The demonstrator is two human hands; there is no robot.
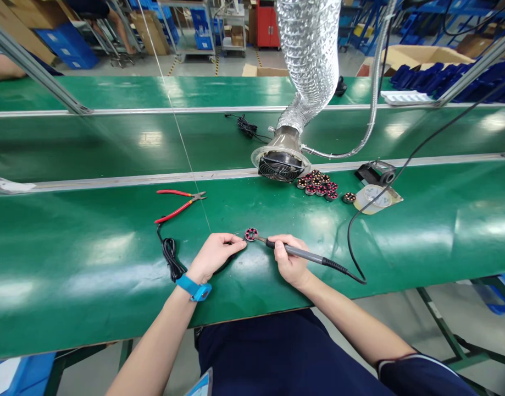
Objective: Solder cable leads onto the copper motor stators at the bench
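My right hand (291,261) grips a soldering iron (310,254) like a pen. Its tip meets the right side of a small round motor stator (251,235) with red windings, lying on the green bench. On the stator's left, my left hand (215,253) is closed in a pinch, with a black cable (224,266) running under the palm to the fingertips. Fine wire shows above those fingers; where it ends is too small to tell. A blue wrist strap (194,288) circles my left wrist. Beside it lies a bundled black cord (172,258).
Red-handled cutters (180,204) lie at left, near a thin wire (181,129) hanging from above. Several stators (318,184) cluster under the fume duct's fan (281,165). Tape roll (373,198) and iron stand (376,173) sit right. The iron's cord (351,242) loops across the bench.
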